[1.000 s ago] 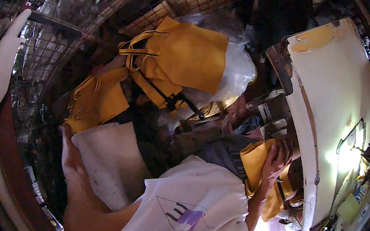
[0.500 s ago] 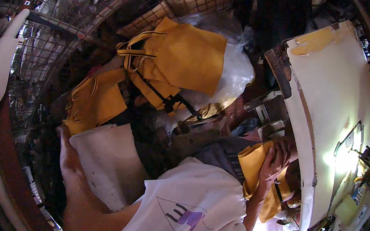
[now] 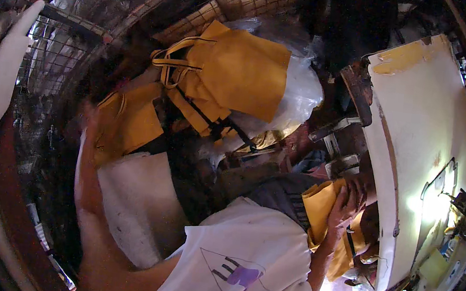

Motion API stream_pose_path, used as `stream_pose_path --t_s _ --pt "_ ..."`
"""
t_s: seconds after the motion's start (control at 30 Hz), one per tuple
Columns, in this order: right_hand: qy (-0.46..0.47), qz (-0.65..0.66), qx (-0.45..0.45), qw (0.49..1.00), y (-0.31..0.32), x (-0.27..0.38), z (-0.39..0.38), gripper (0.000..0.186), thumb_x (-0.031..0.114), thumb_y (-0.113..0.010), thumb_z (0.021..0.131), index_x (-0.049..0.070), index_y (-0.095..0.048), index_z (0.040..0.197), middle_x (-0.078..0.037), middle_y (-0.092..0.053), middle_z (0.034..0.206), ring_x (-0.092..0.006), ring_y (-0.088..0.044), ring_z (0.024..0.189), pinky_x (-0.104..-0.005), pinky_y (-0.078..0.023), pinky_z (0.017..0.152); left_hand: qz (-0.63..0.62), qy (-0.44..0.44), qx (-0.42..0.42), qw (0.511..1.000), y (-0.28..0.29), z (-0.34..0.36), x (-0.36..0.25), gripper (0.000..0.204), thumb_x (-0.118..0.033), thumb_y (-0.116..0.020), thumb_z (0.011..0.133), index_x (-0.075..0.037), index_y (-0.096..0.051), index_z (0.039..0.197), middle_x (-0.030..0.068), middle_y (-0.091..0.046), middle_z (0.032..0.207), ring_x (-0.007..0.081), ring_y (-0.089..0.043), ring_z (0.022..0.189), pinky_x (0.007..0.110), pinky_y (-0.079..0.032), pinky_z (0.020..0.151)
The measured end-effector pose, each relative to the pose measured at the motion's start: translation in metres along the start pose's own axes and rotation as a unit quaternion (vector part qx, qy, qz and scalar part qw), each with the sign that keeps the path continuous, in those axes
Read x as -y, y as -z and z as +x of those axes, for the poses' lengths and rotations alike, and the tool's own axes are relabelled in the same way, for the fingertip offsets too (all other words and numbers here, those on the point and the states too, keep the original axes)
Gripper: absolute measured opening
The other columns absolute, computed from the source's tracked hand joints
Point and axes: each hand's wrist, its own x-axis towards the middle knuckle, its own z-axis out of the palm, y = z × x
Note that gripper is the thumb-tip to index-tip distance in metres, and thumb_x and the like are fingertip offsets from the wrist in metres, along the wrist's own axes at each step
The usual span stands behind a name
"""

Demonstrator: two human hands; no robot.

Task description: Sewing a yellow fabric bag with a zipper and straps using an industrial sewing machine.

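Note:
My left hand (image 3: 89, 115), smeared by motion, is at the outer edge of a yellow tote bag (image 3: 132, 125) with thin handles; whether its fingers grip the bag cannot be made out. On the right, my right hand (image 3: 348, 202) is closed over a folded yellow bag (image 3: 321, 204) with a dark strip, close to my lap. More yellow bags with looped handles (image 3: 241, 69) lie heaped ahead, on clear plastic wrapping (image 3: 302, 96). A pale grey-white sheet (image 3: 141, 198) rests beside my left forearm, below the left bag.
A white-topped sewing machine table (image 3: 416, 149) stands at the right, with a bright lamp (image 3: 436, 204) over it. Wire mesh (image 3: 53, 56) curves along the far left, and a pale padded bar (image 3: 1, 84) runs down that side.
My left hand has moved from the left bag's lower corner up along its outer edge. My right hand stays on the folded bag. The view has shifted slightly.

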Motion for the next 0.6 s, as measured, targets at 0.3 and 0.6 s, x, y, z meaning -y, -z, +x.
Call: stream_pose_path --t_s 0.3,0.6 --pt "0.017 -0.023 -0.003 1.000 -0.005 -0.005 -0.003 0.024 0.015 -0.061 0.093 0.000 -0.068 0.111 -0.016 -0.063 0.122 -0.0394 -0.053 0.121 -0.0509 -0.037 0.108 -0.121 -0.076 0.199 0.970 -0.287 0.017 -0.244 0.045 -0.026 -0.058 0.089 0.001 -0.060 0.124 0.0240 -0.066 0.115 0.0381 -0.063 0.108 0.050 -0.049 0.091" --pt "-0.001 -0.016 -0.009 1.000 -0.006 0.000 0.001 0.025 0.018 -0.062 0.094 0.005 -0.069 0.115 -0.013 -0.064 0.126 -0.0363 -0.052 0.125 -0.0498 -0.034 0.110 -0.173 0.064 0.179 0.966 -0.290 -0.030 -0.293 0.038 -0.015 -0.066 0.084 0.001 -0.061 0.118 0.0235 -0.057 0.127 0.0377 -0.056 0.118 0.048 -0.046 0.098"
